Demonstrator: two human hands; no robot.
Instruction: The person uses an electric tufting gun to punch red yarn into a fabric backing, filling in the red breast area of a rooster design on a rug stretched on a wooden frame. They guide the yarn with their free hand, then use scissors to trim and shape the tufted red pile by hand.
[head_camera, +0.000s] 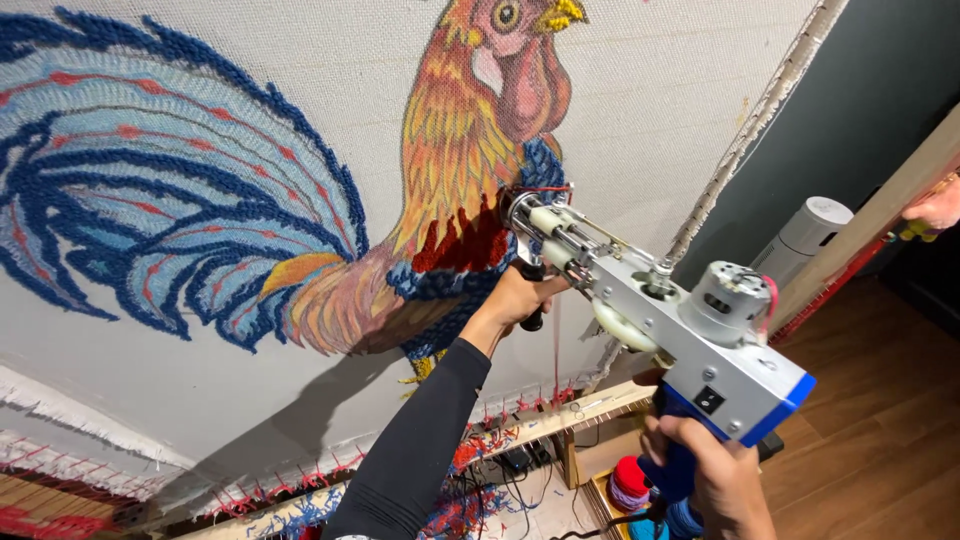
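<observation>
A person's two hands hold a tufting gun (650, 310) against a stretched pale backing cloth (300, 60) on a wooden frame (560, 415). The gun's long axis runs on a diagonal, from the blue grip at lower right up and left to its needle end, which touches the cloth at the breast of a half-tufted rooster (440, 200).

The left hand (520, 297), on a black-sleeved arm, is closed around the short black front handle just below the needle end, so it is the hand nearer the cloth. The right hand (715, 480) is wrapped around the blue rear grip, well back from the cloth, beneath the gun's silver metal body and round grey motor.

The rooster is thick looped pile: orange and yellow neck, red breast patch, dark blue and pale blue tail feathers sweeping to the left. The bare cloth around it is flat and finely woven, with a frayed edge along the frame's lower rail. A thin red yarn (545, 189) feeds in at the needle end. Yarn cones (630, 480), red and purple, sit on the floor under the frame. Another person's hand (935, 208) shows at the far right edge.
</observation>
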